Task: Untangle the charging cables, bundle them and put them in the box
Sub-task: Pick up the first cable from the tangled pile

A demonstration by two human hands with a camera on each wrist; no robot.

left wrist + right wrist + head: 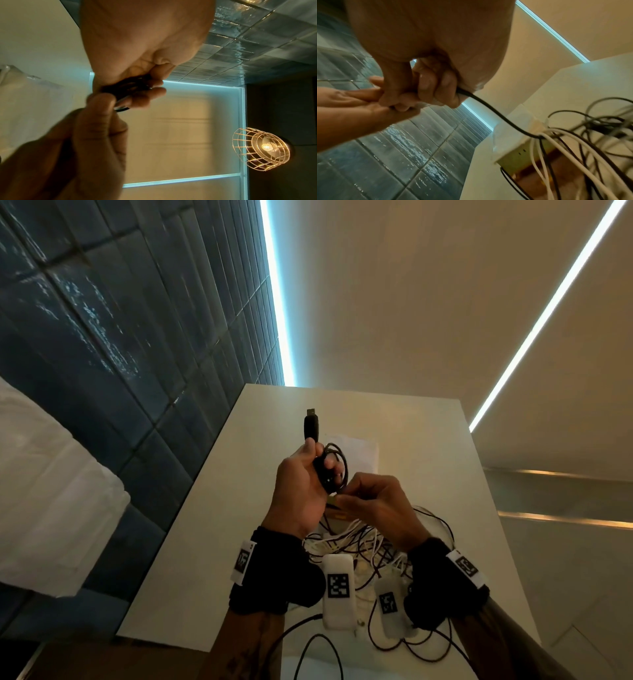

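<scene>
My left hand (322,460) is raised above the white table (191,559) and grips a small coil of black cable (334,470). The coil's USB plug (311,421) sticks up past the thumb. My right hand (346,494) pinches the same cable just below the coil. In the right wrist view the black cable (488,106) runs from my right hand (423,88) down to the open box (510,146). A tangle of white and black cables (363,542) lies under my wrists and drapes over the box. In the left wrist view the coil (126,86) sits between my curled fingers.
A blue tiled wall (102,337) runs along the table's left side. A flat white sheet (356,450) lies on the table beyond my hands. Loose black cable loops (411,645) hang near the table's front edge. A caged lamp (260,148) hangs overhead.
</scene>
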